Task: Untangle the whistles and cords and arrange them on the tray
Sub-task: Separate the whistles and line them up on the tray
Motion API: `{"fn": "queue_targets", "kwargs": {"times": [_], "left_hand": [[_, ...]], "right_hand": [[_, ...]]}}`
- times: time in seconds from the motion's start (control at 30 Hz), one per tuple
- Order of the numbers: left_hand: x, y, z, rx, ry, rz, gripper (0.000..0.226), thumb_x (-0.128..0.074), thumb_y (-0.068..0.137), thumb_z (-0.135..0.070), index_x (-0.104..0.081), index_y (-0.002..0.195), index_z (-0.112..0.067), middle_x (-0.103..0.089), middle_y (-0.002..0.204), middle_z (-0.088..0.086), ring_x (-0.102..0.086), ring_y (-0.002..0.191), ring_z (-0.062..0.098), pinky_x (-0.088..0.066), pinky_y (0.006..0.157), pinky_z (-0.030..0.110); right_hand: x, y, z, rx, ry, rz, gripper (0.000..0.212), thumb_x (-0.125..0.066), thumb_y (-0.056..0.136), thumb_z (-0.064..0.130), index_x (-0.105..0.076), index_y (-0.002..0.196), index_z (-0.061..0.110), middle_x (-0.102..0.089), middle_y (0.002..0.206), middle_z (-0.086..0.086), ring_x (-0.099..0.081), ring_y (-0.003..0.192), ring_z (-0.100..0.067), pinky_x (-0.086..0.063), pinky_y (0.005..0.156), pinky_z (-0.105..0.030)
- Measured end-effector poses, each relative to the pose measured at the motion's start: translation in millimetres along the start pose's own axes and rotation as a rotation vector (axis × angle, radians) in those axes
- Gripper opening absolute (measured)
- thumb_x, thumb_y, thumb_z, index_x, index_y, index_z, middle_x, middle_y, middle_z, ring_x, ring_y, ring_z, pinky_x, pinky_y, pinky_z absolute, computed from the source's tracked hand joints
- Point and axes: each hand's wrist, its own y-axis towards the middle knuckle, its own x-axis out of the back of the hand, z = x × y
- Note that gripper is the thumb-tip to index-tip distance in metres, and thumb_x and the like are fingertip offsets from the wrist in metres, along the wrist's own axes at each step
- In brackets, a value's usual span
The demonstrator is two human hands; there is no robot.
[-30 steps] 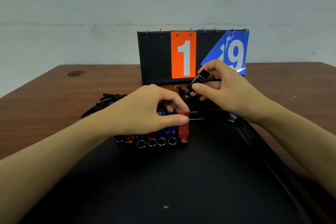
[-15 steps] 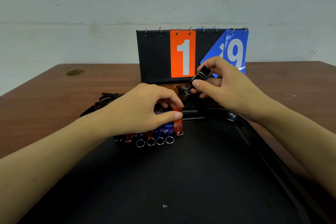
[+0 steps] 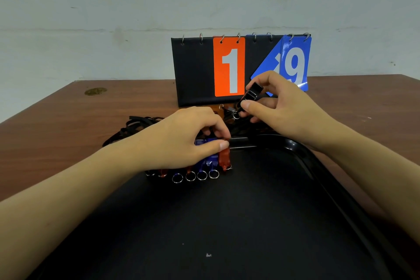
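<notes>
Pinching black whistle [image 3: 251, 94], right hand [image 3: 281, 107]; left hand [image 3: 181, 141] grips red whistle [image 3: 224, 158].

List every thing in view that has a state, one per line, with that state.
Left hand: pinching the red plastic whistle at the row's right end.
Right hand: holding the black whistle raised above the table.
Row of red and blue whistles: lying side by side on the black plastic tray.
Black cords: tangled on the wooden table.
</notes>
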Motion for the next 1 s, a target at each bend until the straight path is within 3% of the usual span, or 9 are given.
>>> {"fn": "queue_targets", "kwargs": {"times": [0.3, 0.43, 0.63, 0.77, 0.87, 1.0], "left_hand": [[1, -1, -1, -0.013, 0.0, 0.014, 0.025, -0.059, 0.098, -0.037, -0.067, 0.122, -0.038, -0.061, 0.114, -0.021, -0.056, 0.109, -0.001, -0.049, 0.1, 0.029], [0, -1, 0, -0.012, 0.008, 0.007, 0.024, -0.059, 0.099, -0.037, -0.067, 0.122, -0.038, -0.062, 0.114, -0.021, -0.056, 0.109, 0.0, -0.049, 0.1, 0.031], [12, -1, 2, 0.013, 0.052, -0.059, 0.024, -0.053, 0.1, -0.038, -0.066, 0.121, -0.037, -0.063, 0.11, -0.022, -0.056, 0.105, -0.003, -0.046, 0.091, 0.016], [30, -1, 15, 0.086, 0.037, -0.126, 0.021, -0.053, 0.101, -0.036, -0.069, 0.114, -0.039, -0.064, 0.107, -0.023, -0.057, 0.1, -0.009, -0.042, 0.08, 0.009], [40, -2, 32, 0.151, 0.043, -0.123, 0.02, -0.053, 0.102, -0.036, -0.07, 0.112, -0.04, -0.065, 0.106, -0.024, -0.057, 0.098, -0.013, -0.041, 0.076, 0.01], [47, -6, 57, 0.232, 0.032, -0.158, 0.02, -0.053, 0.101, -0.037, -0.071, 0.108, -0.04, -0.067, 0.106, -0.024, -0.058, 0.097, -0.015, -0.042, 0.077, 0.014]], "right_hand": [[8, -1, 4, -0.032, 0.087, 0.076, 0.036, -0.067, 0.096, 0.02, -0.056, 0.13, 0.018, -0.069, 0.11, -0.004, -0.077, 0.087, -0.014, -0.063, 0.081, -0.026], [15, -2, 5, -0.093, 0.16, 0.161, 0.039, -0.066, 0.096, 0.016, -0.05, 0.131, 0.018, -0.066, 0.099, -0.005, -0.078, 0.086, -0.02, -0.063, 0.08, -0.027], [25, -4, 9, -0.15, 0.134, 0.299, 0.026, -0.065, 0.096, 0.019, -0.055, 0.119, 0.017, -0.073, 0.091, -0.003, -0.078, 0.085, -0.019, -0.062, 0.079, -0.027], [27, -11, 15, -0.115, 0.088, 0.475, 0.016, -0.066, 0.095, 0.017, -0.06, 0.109, 0.013, -0.074, 0.082, -0.001, -0.074, 0.081, -0.014, -0.057, 0.076, -0.025], [29, -17, 20, -0.101, 0.219, 0.599, 0.015, -0.065, 0.093, 0.01, -0.058, 0.106, 0.009, -0.072, 0.086, -0.006, -0.072, 0.084, -0.02, -0.057, 0.079, -0.025], [28, -15, 21, -0.097, 0.27, 0.688, 0.015, -0.065, 0.093, 0.007, -0.058, 0.106, 0.005, -0.072, 0.105, -0.02, -0.075, 0.097, -0.033, -0.06, 0.084, -0.037]]}}
